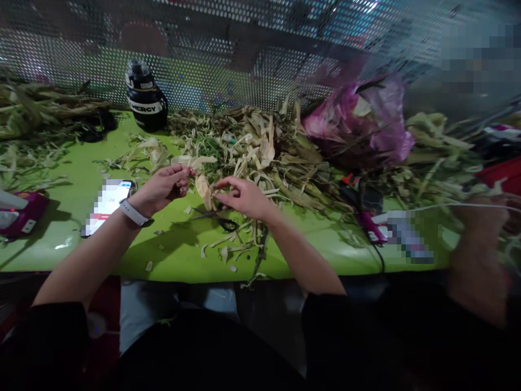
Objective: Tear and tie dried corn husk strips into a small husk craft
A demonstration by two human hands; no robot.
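Note:
My left hand [169, 184], with a white watch on its wrist, is closed in a pinch at the top of a pale dried corn husk [203, 191]. The husk hangs down toward the green table. My right hand [242, 198] is just right of it, fingers curved and apart, tips close to the husk's edge; whether they touch it I cannot tell. Below lie scissors with black handles [228, 224]. Another pale husk strip [203, 160] shows behind my left fingertips. A heap of dry husks [260, 144] lies beyond both hands.
A black bottle [145, 100] stands at the back by a perforated metal screen [228, 65]. A lit phone [109, 201] and a magenta device [26, 214] lie at left. At right are a pink plastic bag [366, 122], a second phone [411, 239], a cable, and another person's arm [478, 244].

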